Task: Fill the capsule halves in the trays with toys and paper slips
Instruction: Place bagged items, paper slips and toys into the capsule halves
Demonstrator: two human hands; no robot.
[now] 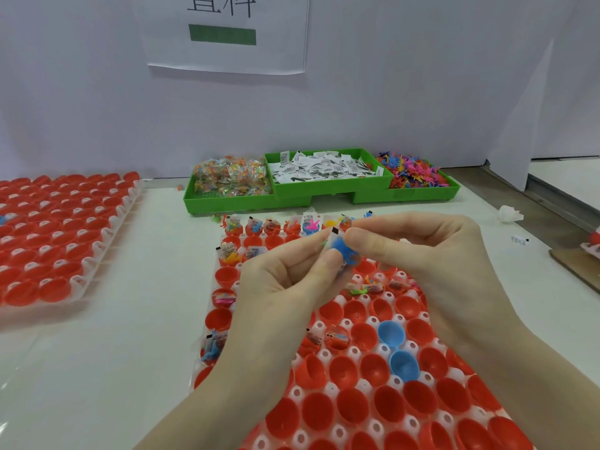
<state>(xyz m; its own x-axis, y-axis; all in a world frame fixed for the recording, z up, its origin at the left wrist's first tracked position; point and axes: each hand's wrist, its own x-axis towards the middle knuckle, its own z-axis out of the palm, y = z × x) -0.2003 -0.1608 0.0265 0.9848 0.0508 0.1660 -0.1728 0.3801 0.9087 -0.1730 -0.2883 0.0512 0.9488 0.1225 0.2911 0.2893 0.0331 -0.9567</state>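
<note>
Nearest the camera, the white tray (pixel 354 354) lies on the tabletop (pixel 136 319) with its rows of red capsule halves (pixel 352 402) cup-side up, so each can take a filling from above. Most of the near cups are bare, and two blue halves (pixel 392 334) sit among them. The far rows already hold toys and slips, so the filling seems to run from far to near.

Over the middle of the tray, both hands meet. The left hand (pixel 285 284) and the right hand (pixel 418 254) each close a fingertip grip on a small blue toy (pixel 345 251) with a paper slip (pixel 334 237) held against it. They are probably pairing the two so that they drop into one cup together.

Outward, at the far side, green bins sit within reach. One holds bagged toys (pixel 230 178), the middle one (pixel 328 186) a heap of slips, and the right one loose coloured figures (pixel 412 172). To the left lies a second tray (pixel 107 235) of red halves, many with slips in them. At the far right lies a crumpled white scrap (pixel 509 213).
</note>
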